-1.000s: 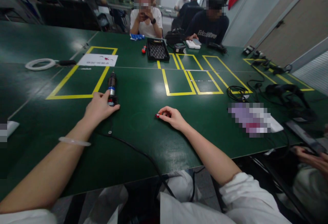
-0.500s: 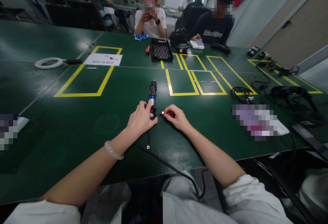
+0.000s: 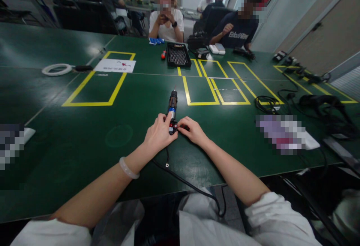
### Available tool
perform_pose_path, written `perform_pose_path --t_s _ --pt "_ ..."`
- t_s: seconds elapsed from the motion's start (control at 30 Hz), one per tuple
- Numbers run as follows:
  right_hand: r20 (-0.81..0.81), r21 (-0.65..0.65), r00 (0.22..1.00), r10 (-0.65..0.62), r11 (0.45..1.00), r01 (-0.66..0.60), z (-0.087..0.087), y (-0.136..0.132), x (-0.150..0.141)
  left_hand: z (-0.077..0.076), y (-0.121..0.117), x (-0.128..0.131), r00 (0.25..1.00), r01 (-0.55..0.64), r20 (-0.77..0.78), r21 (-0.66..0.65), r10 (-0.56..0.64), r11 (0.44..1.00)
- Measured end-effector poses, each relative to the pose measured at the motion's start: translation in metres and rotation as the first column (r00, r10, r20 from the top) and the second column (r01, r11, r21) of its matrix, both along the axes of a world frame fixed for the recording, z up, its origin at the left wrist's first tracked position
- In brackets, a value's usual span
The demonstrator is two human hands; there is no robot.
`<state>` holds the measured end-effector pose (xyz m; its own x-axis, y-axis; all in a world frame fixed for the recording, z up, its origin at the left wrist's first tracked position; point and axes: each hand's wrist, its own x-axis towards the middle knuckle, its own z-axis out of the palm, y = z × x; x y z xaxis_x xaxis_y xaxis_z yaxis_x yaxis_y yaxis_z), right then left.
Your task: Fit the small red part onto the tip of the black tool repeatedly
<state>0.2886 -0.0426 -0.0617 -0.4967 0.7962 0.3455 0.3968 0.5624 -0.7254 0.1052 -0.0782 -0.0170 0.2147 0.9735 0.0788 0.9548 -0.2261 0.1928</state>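
A slim motor assembly (image 3: pixel 172 114), black at the front with a blue ring and a silver section, lies on the green table with its thin tip pointing away from me. My left hand (image 3: pixel 160 131) is closed around its rear part from the left, thumb near the back end. My right hand (image 3: pixel 191 129) pinches a small red part (image 3: pixel 175 126) against the right side of that rear end; the fingertips hide most of it. A black cord (image 3: pixel 185 181) runs from under my left hand over the table's front edge. Beside it lies a ring terminal (image 3: pixel 167 165) on a short lead.
Ahead are a black tray (image 3: pixel 178 55) of small parts, a red-orange item (image 3: pixel 163 54) and yellow tape outlines (image 3: pixel 202 103). A printed sheet (image 3: pixel 115 66) and white coil (image 3: pixel 57 69) lie left. Right are coiled cables (image 3: pixel 266 104) and a blurred packet (image 3: pixel 287 133). People sit opposite.
My right hand has brought the small red part leftward to the assembly's rear end. The view has shifted slightly. A person opposite has raised a hand from the white boxes.
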Motion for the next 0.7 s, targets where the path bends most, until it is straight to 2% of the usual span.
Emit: perform_pose_path --t_s 0.27,0.4,0.57,0.7 --pt "-0.061 -0.005 0.997 -0.038 0.999 0.038 0.003 -0.007 -0.002 -0.004 -0.002 0.002 1.000 -0.008 0.009 0.051 0.007 0.999" --pt "-0.051 0.010 0.993 -0.105 0.994 0.106 0.007 -0.011 -0.004 -0.007 -0.001 0.002 1.000 -0.016 0.023 0.071 0.014 0.997" --pt "-0.027 -0.043 0.982 -0.188 0.981 0.187 0.008 -0.013 -0.004 -0.005 0.001 0.003 0.999 -0.041 0.015 0.047 0.040 0.998" --pt "-0.017 -0.049 0.982 -0.190 0.981 0.189 0.008 -0.015 -0.003 -0.003 0.002 0.003 0.998 -0.062 -0.009 0.040 0.062 0.997"
